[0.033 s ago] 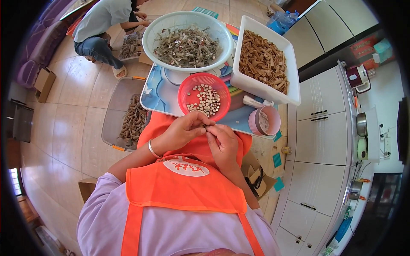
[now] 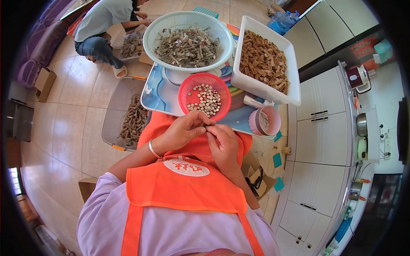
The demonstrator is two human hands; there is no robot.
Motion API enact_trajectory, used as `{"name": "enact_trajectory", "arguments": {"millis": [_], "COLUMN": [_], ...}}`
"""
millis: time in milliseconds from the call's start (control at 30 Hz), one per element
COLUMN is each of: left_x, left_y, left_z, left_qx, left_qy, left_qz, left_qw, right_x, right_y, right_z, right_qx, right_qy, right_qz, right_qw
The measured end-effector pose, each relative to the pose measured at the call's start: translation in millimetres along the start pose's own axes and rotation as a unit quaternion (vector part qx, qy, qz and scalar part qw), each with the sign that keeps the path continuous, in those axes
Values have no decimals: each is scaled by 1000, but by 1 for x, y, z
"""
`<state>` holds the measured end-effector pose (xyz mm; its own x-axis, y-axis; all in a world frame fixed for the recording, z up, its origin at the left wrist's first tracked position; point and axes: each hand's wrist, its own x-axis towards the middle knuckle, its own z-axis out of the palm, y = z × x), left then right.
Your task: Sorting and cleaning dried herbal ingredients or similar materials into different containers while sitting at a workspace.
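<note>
My left hand [image 2: 181,133] and my right hand [image 2: 223,144] meet fingertip to fingertip over my orange apron, just below a red basket [image 2: 188,81]. Both pinch a small piece between them, too small to make out. The basket holds several small pale round pieces and stands on a blue tray table [image 2: 157,96]. A silver bangle circles my left wrist.
Behind the basket stand a white bowl [image 2: 150,40] of grey scraps and a white tub [image 2: 250,83] of brown pieces. A pink cup [image 2: 255,123] is to the right. On the floor lies a grey tray [image 2: 113,113]. Another person [image 2: 100,23] crouches far left. White cabinets [image 2: 318,141] line the right.
</note>
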<state>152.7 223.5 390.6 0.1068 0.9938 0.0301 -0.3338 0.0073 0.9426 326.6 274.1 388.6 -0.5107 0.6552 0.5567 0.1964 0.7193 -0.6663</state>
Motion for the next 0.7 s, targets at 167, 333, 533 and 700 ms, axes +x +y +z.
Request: {"name": "enact_trajectory", "arguments": {"millis": [167,333,533,700], "left_x": [-1,-1,-1,-2], "left_y": [5,4,5,5], "left_z": [-2,-2,0,-2], "left_qx": [-45,-66,-70,-59], "left_qy": [33,32,51,39], "left_qz": [7,17,17,15], "left_qw": [998,997,996,997], "right_x": [0,1,-9,-13], "right_y": [-15,-14,-7,1], "right_z": [-6,-9,-3,-1], "right_qx": [74,54,115,109], "right_qy": [-6,8,34,43], "right_qz": [110,89,149,114], "right_qw": [991,995,981,987]}}
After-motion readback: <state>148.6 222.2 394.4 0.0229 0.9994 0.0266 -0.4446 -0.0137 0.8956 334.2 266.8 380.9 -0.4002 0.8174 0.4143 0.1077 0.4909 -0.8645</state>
